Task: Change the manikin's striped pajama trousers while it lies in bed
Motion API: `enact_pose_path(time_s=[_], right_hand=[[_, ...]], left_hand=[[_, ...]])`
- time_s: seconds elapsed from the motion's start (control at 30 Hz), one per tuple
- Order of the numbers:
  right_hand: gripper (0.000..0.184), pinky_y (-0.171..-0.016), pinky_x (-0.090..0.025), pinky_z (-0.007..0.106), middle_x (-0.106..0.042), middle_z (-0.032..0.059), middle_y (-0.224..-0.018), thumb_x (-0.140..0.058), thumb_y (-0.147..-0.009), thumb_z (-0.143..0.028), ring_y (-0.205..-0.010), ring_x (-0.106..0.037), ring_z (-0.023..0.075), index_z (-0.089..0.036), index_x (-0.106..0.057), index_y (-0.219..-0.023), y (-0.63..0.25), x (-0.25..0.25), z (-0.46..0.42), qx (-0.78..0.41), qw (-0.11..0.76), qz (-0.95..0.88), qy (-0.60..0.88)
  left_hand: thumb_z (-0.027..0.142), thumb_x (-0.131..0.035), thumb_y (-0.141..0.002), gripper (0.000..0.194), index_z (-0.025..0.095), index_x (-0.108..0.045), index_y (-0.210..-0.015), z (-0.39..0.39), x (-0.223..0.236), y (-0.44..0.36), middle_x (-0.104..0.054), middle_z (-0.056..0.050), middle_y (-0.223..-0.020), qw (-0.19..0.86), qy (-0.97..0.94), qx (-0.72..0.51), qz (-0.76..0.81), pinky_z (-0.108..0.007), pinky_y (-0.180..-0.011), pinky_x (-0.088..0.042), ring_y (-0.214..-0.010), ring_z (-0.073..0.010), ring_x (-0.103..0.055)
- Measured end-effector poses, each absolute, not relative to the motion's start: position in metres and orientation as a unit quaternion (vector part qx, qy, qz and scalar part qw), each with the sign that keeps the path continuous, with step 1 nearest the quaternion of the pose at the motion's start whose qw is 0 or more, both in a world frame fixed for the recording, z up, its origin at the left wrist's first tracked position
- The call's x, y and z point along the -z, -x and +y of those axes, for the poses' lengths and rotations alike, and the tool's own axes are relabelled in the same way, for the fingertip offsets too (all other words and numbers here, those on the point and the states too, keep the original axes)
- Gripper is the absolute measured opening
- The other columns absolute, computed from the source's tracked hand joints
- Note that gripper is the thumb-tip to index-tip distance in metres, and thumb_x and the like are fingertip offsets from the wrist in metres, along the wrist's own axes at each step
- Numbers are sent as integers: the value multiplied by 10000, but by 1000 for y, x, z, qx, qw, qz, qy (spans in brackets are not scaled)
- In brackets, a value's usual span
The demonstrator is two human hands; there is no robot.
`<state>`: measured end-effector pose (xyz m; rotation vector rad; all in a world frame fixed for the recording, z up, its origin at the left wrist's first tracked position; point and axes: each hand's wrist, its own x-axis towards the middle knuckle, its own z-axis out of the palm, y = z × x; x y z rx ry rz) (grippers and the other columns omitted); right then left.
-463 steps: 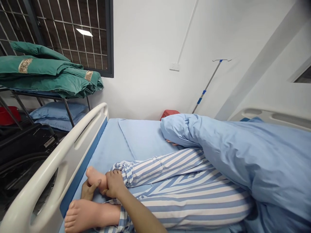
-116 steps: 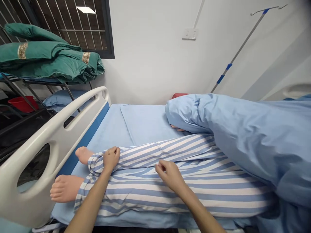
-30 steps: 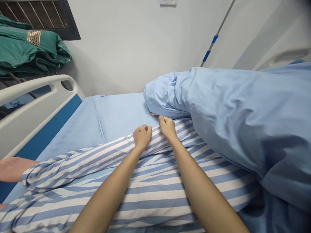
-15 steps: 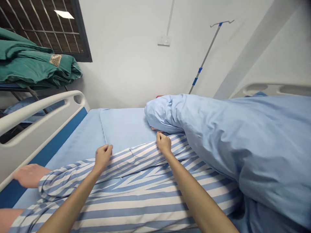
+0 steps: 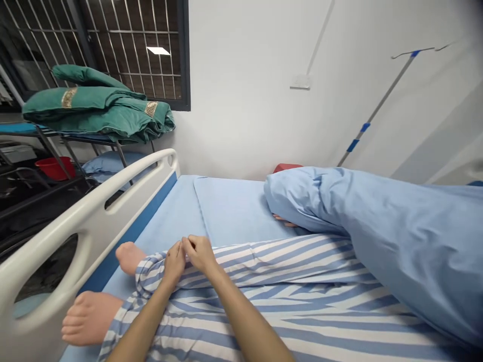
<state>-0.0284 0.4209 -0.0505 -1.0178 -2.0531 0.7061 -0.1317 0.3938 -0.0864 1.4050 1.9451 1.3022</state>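
Blue-and-white striped trousers (image 5: pixel 287 261) cover the legs of a figure lying on the bed. My left hand (image 5: pixel 175 261) is closed at the lower part of the far trouser leg, near the ankle. Right beside it, nearly touching, my right hand (image 5: pixel 200 254) is closed on the same trouser leg; the fingertips of both are partly hidden. Two bare feet, the far foot (image 5: pixel 130 257) and the near foot (image 5: pixel 90 318), stick out of the trouser ends. A light blue quilt (image 5: pixel 392 236), folded back, covers the figure from the thighs up. Some fingertips (image 5: pixel 285 220) show under its edge.
At the left stands the bed's footboard (image 5: pixel 124 188). The light blue sheet (image 5: pixel 230 206) spreads beyond the legs. An IV pole (image 5: pixel 381 103) leans in view by the wall. Green folded bedding (image 5: pixel 109 113) lies on a rack below a barred window (image 5: pixel 139 48); a red bucket (image 5: pixel 56 167) is beneath.
The view has swung left, showing more of the footboard and both feet. My right hand has moved from the thigh down the trouser leg to meet my left hand near the ankle.
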Motion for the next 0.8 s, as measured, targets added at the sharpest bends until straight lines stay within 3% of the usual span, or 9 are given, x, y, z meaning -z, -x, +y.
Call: enact_pose_path(time_s=[0.17,0.33,0.57,0.67,0.8], right_hand=[[416,-494,-265,225,-342,-47,-458,-361,-852,-398,-477,-342,92,-188,-363,-493,48,67,426,-445,432,-661,423],[426,-509,-271,235,-340,-47,-487,-393,-842,-461,-504,-330,95,-190,-359,-515,6,56,438,-398,463,-680,405],[471,-510,-319,240,-394,-31,-478,-295,-874,-527,-487,-385,114,-201,-415,-557,-52,61,457,-392,458,-648,465],[481,-514,-318,235,-398,-30,-476,-283,-883,-534,-492,-393,114,-202,-419,-563,-69,59,462,-373,448,-667,464],[481,-513,-310,237,-428,-22,-474,-280,-887,-527,-503,-417,121,-201,-422,-564,-87,60,463,-354,422,-672,494]], left_hand=[[471,-273,-858,386,223,-381,-582,397,77,135,-450,13,-555,220,-477,-503,686,-267,-582,-334,-575,-151,-444],[370,-306,-874,309,222,-452,-646,408,65,82,-535,-15,-623,106,-467,-462,746,-276,-608,-284,-620,-161,-461],[348,-337,-849,336,221,-393,-544,433,65,28,-470,0,-542,168,-436,-466,751,-276,-565,-249,-566,-151,-412],[380,-328,-851,363,216,-353,-528,439,63,19,-408,31,-510,215,-448,-523,692,-258,-568,-285,-551,-127,-396],[374,-420,-788,353,214,-338,-485,443,62,4,-337,52,-456,278,-441,-551,651,-254,-520,-273,-502,-109,-337]])
